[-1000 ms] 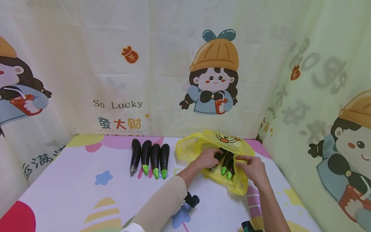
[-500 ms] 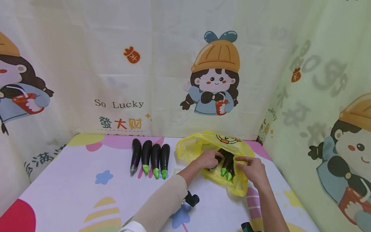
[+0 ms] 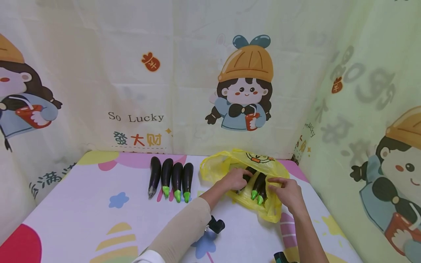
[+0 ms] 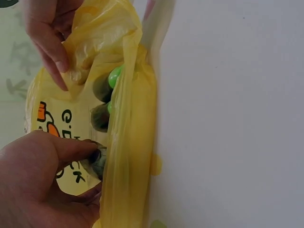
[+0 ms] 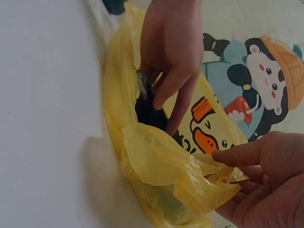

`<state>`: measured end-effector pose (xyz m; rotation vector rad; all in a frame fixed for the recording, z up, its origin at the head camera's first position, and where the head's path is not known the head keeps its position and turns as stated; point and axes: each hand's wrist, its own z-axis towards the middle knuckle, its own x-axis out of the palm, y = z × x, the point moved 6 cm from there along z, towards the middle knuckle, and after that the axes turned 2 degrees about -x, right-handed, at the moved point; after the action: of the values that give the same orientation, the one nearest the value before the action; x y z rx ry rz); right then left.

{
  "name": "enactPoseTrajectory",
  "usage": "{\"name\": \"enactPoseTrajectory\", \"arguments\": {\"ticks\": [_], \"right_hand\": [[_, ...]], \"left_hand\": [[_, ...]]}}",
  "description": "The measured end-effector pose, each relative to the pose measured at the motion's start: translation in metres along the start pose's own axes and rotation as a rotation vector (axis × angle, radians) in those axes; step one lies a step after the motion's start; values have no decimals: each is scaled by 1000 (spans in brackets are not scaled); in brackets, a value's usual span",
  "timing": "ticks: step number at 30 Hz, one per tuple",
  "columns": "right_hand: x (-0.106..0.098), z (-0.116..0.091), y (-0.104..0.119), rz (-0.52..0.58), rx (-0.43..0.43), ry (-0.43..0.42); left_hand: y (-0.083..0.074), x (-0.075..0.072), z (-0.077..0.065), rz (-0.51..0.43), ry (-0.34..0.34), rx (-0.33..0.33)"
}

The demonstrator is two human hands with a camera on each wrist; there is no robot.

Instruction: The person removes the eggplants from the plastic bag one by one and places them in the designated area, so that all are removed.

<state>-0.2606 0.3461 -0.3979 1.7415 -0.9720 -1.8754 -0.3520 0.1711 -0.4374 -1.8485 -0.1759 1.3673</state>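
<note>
A yellow plastic bag (image 3: 241,201) lies on its side, its mouth toward me. Inside are two eggplants (image 3: 258,184) with bright green stem ends, plus a third eggplant (image 5: 151,107) with a greyish end. My left hand (image 3: 234,179) reaches into the mouth and grips that third eggplant, thumb and fingers on either side of it, as the left wrist view shows. At the bag's right edge, my right hand (image 3: 289,191) pinches the crumpled plastic between thumb and fingers. The far ends of the eggplants are hidden under the bag's upper layer.
Several more eggplants (image 3: 177,182) lie side by side left of the bag, most with green stem ends toward me. A white patterned cloth (image 3: 72,215) covers the table. Printed curtains (image 3: 184,91) rise behind it and along both sides.
</note>
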Motion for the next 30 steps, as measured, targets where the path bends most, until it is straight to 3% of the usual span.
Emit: {"name": "enactPoseTrajectory", "arguments": {"ticks": [12, 30], "right_hand": [[0, 1, 0, 11, 5, 12], [0, 0, 0, 11, -17, 17]], "left_hand": [[6, -21, -5, -59, -20, 23], [3, -41, -29, 16, 18, 39]]}}
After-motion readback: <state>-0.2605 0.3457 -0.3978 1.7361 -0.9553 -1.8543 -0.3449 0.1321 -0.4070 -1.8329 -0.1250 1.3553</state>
